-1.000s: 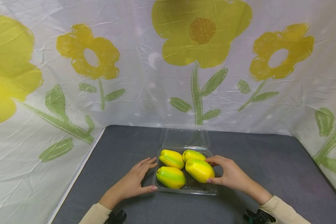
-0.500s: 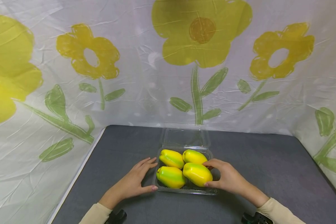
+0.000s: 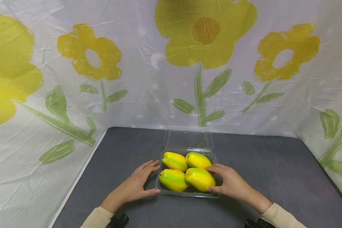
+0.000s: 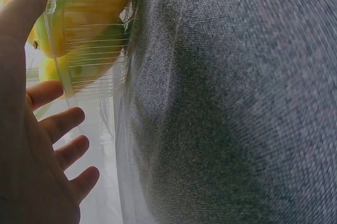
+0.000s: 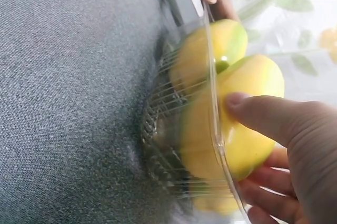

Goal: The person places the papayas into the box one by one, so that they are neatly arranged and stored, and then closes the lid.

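In the head view, a clear plastic clamshell box (image 3: 206, 195) holds glossy yellow-green oblong fruits, much like mangoes or small papayas. My right hand (image 3: 231, 182) grips the front right fruit (image 3: 200, 179) between thumb and fingers, low inside the box. The right wrist view shows the thumb pressed on that fruit (image 5: 247, 129), with the fingers round its far side. Three others lie beside it: front left (image 3: 174, 180), back left (image 3: 174, 161) and back right (image 3: 198, 160). At the box's left side, my left hand (image 3: 135, 183) has its fingers spread, the thumb at the rim in the left wrist view.
The box's clear lid (image 3: 189, 140) lies folded back behind the fruits. Under everything is a dark grey cloth-covered table (image 3: 268, 164). A white curtain (image 3: 148, 88) printed with yellow flowers hangs behind and along the sides.
My right hand has lowered the front right fruit toward the front left one, moving slightly left and nearer, so the back right fruit shows more fully. The left hand has stayed put.
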The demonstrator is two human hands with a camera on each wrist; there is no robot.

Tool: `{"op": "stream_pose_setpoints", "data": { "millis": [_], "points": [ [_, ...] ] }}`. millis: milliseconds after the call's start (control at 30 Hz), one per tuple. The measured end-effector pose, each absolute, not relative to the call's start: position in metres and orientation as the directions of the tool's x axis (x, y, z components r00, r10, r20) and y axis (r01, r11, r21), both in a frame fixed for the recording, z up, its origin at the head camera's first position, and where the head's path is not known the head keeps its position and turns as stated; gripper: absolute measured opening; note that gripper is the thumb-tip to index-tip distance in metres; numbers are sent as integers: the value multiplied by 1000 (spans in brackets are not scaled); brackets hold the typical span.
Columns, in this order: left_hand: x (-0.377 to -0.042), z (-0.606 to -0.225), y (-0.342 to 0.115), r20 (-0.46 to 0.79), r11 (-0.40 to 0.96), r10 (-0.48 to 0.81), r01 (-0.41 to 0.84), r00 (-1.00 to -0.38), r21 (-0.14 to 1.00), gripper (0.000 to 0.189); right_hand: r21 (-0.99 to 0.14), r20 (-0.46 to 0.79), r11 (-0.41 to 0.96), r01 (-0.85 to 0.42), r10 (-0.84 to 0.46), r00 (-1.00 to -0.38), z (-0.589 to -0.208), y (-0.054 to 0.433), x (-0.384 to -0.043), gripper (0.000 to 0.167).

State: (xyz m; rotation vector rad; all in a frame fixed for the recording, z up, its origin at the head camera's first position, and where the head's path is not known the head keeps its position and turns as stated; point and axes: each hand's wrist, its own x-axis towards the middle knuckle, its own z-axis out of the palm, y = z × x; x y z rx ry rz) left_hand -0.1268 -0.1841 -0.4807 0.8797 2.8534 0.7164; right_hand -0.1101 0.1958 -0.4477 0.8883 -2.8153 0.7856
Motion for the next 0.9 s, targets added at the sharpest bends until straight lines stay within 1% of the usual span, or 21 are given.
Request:
{"op": "stream_pose_setpoints", "data": {
  "millis": [200, 500, 667, 900],
  "points": [
    [-127, -480, -184, 63, 726, 549, 513, -834, 457, 89, -422, 206, 717, -555, -520, -829, -449, 195, -109, 63],
    [-126, -480, -184, 66, 725, 546, 511, -835, 462, 89, -409, 162, 747, -524, -506, -847, -446, 195, -109, 65],
    [-126, -480, -184, 69, 724, 547, 513, -834, 461, 89, -378, 161, 755, -536, -517, -841, -446, 194, -109, 66],
    [-127, -481, -184, 76, 724, 549, 518, -833, 455, 89, -369, 123, 752, -547, -544, -830, -443, 195, -111, 66]
  ]
}}
